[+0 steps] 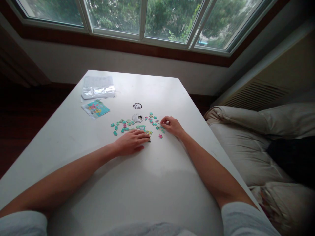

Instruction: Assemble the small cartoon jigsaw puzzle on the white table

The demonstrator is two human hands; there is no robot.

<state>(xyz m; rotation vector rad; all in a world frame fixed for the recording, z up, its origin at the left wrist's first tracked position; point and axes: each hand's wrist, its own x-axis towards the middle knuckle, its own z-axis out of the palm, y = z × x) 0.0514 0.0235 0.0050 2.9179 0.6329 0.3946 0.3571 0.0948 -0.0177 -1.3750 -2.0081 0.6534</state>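
Head view: puzzle pieces (115, 133) are partly hidden by left hand (131, 142) and right hand (174, 127); neither grip's closure can be told.

My left hand (131, 141) lies at the near edge of the puzzle pieces (115, 133), my right hand (172, 126) at their right side, a picture card (98, 108) beyond, left.

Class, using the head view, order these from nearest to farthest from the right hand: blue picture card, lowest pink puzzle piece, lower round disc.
From the right hand:
1. Pink puzzle piece: just left of the hand, toward the person.
2. Round disc: farther left, mid-table.
3. Blue picture card: far left, beside the plastic sleeve.
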